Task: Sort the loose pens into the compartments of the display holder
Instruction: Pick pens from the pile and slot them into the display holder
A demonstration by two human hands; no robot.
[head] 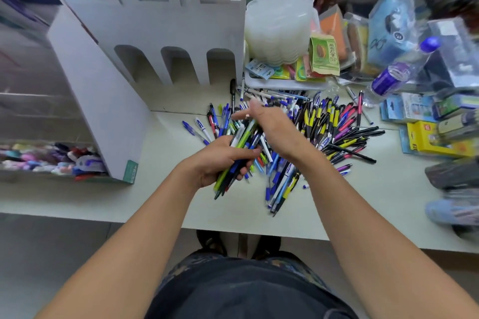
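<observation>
Pale green surface (155,194) carries a heap of loose pens (329,127), centre to right. White display holder (155,33) stands at the back left, well apart from the heap. Left hand (220,160) — fingers curled — grips a bundle of pens (241,147). Right hand (272,127) hovers above the bundle's upper end — blurred, fingers' state cannot be told.
</observation>
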